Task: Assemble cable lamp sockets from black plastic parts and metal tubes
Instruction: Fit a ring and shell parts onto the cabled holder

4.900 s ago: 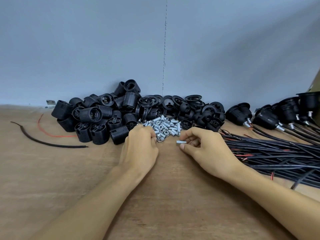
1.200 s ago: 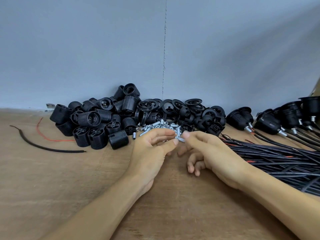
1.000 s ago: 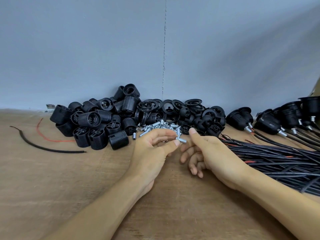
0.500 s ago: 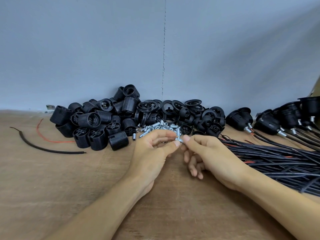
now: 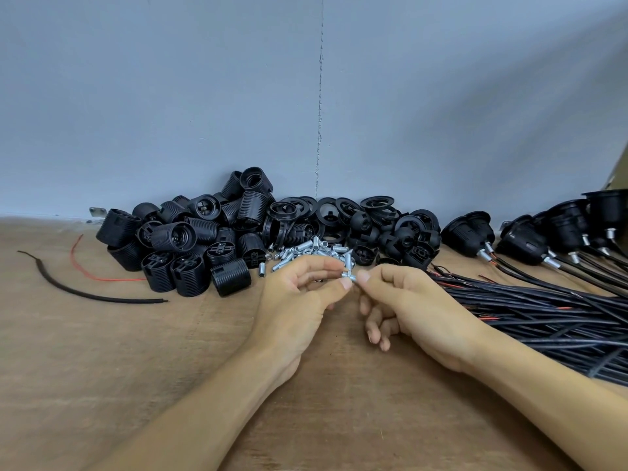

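Right now the short silver metal tube (image 5: 350, 276) sits pinched at the fingertips of both hands, just in front of the loose heap of silver tubes (image 5: 312, 251). The left hand (image 5: 299, 300) clamps one end between thumb and forefinger; the right hand (image 5: 407, 300) nips the other. Judging by this, the hold wants light, square pressure, kept low over the brown wooden bench (image 5: 102, 351), with the black ribbed plastic socket shells (image 5: 190, 246) near for mating.
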Available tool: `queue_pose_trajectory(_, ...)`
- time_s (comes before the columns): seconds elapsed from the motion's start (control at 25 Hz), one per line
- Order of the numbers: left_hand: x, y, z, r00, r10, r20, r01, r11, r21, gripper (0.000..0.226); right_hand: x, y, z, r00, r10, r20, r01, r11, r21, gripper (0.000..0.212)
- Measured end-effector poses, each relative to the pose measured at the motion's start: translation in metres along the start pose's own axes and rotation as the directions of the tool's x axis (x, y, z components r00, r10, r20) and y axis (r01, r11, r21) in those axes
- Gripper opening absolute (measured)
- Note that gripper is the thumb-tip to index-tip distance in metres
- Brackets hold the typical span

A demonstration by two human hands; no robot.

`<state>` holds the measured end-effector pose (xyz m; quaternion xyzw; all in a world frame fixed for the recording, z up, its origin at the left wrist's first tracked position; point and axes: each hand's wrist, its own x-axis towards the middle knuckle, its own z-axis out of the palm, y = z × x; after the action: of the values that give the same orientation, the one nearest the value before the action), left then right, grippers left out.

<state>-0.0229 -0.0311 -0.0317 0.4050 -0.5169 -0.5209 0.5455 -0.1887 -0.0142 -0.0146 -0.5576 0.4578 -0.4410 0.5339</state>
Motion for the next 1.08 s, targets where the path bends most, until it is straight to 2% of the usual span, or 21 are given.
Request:
queue_pose_trajectory(0.12,0.0,0.0,0.0,1.0,-0.006,-0.003,0.006,1.0,-0.007,0.02,0.0,0.0,0.001,0.999,0.021,-0.048,-0.02,0.999,0.026,0.037)
queue_pose_trajectory(0.24,0.0,0.001,0.0,1.0,-0.009,0.002,0.01,1.0,-0.02,0.02,-0.002,-0.001,0.001,1.0,0.003,0.003,-0.003,1.0,-0.026,0.032)
queue_pose_trajectory(0.32,-0.001,0.002,0.0,1.0,-0.013,0.004,0.013,1.0,-0.011,0.019,-0.001,0.0,0.003,0.999,0.032,0.0,-0.032,0.999,-0.004,0.04)
queue_pose_trajectory(0.4,0.0,0.002,0.0,1.0,-0.02,-0.002,0.02,1.0,-0.015,0.019,0.003,0.0,0.003,0.991,0.002,-0.134,-0.001,1.0,0.007,0.039)
queue_pose_trajectory(0.48,-0.001,0.003,0.0,0.999,-0.028,-0.019,0.028,1.0,-0.015,0.021,0.006,-0.002,-0.004,0.925,-0.175,-0.338,0.132,0.98,-0.147,0.018)
queue_pose_trajectory(0.52,-0.001,0.003,0.0,0.999,-0.025,-0.031,0.025,1.0,0.007,0.023,0.007,-0.003,-0.009,0.865,-0.299,-0.403,0.183,0.935,-0.303,0.011)
queue_pose_trajectory(0.6,-0.002,0.003,0.001,0.998,-0.02,-0.057,0.022,0.999,0.044,0.027,0.007,-0.003,-0.021,0.778,-0.519,-0.355,0.182,0.726,-0.663,0.015)
queue_pose_trajectory(0.64,-0.002,0.004,0.002,0.997,-0.021,-0.07,0.023,0.999,0.032,0.028,0.007,-0.002,-0.025,0.78,-0.554,-0.292,0.116,0.586,-0.802,0.018)
queue_pose_trajectory(0.72,-0.001,0.004,0.002,0.997,-0.032,-0.072,0.028,0.998,-0.049,0.029,0.009,0.003,-0.03,0.839,-0.494,-0.229,-0.05,0.35,-0.936,0.027)
queue_pose_trajectory(0.8,-0.001,0.005,0.003,0.998,-0.034,-0.055,0.029,0.996,-0.089,0.028,0.01,0.007,-0.03,0.878,-0.425,-0.219,-0.117,0.253,-0.96,0.027)
queue_pose_trajectory(1.0,-0.002,0.003,0.002,0.999,-0.017,-0.047,0.018,1.0,0.006,0.019,0.008,0.005,-0.029,0.89,-0.4,-0.218,-0.083,0.328,-0.941,0.004)
queue_pose_trajectory(1.04,-0.001,0.002,0.002,0.999,-0.004,-0.045,0.005,1.0,0.026,0.016,0.007,0.005,-0.029,0.884,-0.415,-0.215,-0.055,0.363,-0.93,0.006)
queue_pose_trajectory(1.08,0.0,0.002,0.002,0.999,0.012,-0.037,-0.01,0.999,0.039,0.012,0.006,0.004,-0.028,0.873,-0.435,-0.221,-0.001,0.452,-0.892,0.007)
